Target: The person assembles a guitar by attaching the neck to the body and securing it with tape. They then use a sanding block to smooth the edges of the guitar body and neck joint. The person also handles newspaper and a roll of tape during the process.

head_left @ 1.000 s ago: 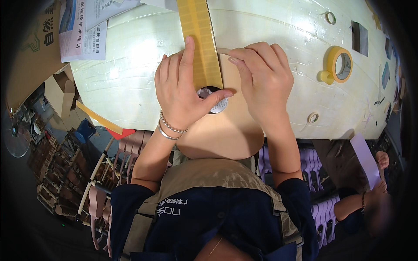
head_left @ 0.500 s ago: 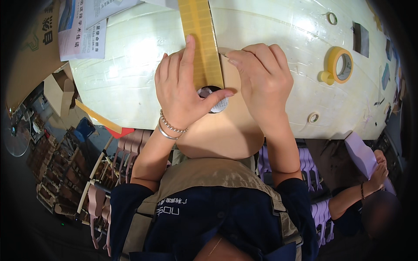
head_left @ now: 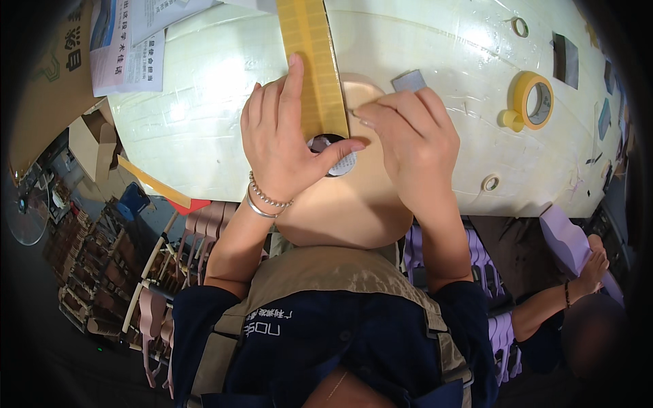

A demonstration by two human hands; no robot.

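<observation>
A small tan guitar-like body (head_left: 340, 217) lies at the table's near edge, with a round sound hole (head_left: 340, 163) in its top. Yellow masking tape covers its neck (head_left: 315, 75). My left hand (head_left: 279, 129) rests open there, index finger stretched along the tape and thumb across the sound hole. To the right of the neck, my right hand (head_left: 415, 136) is closed in a pinch, its fingertips at the body's top beside the tape's edge. Whatever is between them is too small to make out. A grey piece like sandpaper (head_left: 408, 80) shows just beyond its knuckles; whether it is held I cannot tell.
On the plastic-covered table (head_left: 197, 136) are a yellow tape roll (head_left: 533, 102), small tape rings (head_left: 490, 183) and a dark grey rectangle (head_left: 565, 61). Printed sheets (head_left: 129, 54) lie at far left. A co-worker's hand (head_left: 590, 268) holds a purple body (head_left: 566, 234) at right.
My right hand has drawn slightly nearer to me along the neck's edge, and the grey piece beyond it has come into view. My left hand has stayed in place.
</observation>
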